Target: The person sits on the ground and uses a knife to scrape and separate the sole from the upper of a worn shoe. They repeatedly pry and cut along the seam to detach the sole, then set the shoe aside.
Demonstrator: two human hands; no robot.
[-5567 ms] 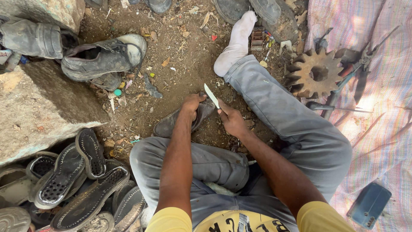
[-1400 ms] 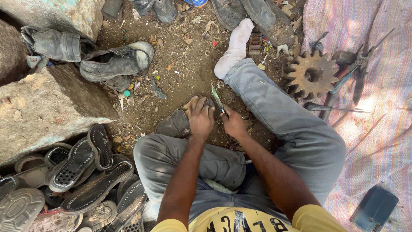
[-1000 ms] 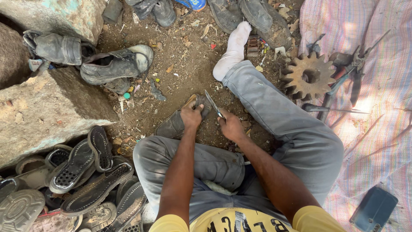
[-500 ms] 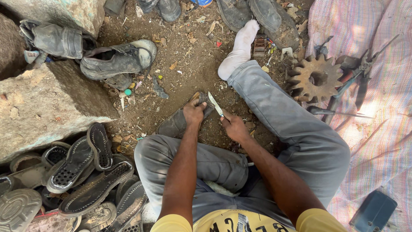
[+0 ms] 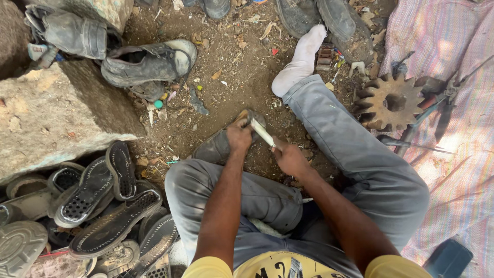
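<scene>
Ground: bare dirt floor point(image 5: 231, 67) littered with scraps, a striped cloth point(image 5: 463, 170) along the right edge.
Left hand point(image 5: 239, 136): at frame centre, grip closed over a dark shoe point(image 5: 216, 149) lying on the dirt in front of the bent knee.
Right hand point(image 5: 290, 159): just right of centre, grip pressed around a pale blade point(image 5: 262, 134) whose tip meets the shoe.
Lower left: heap of worn sandals point(image 5: 98, 206).
Upper left: stone block point(image 5: 56, 113), old boots point(image 5: 146, 62).
Right: rusty toothed gear point(image 5: 391, 100) on the cloth's edge.
</scene>
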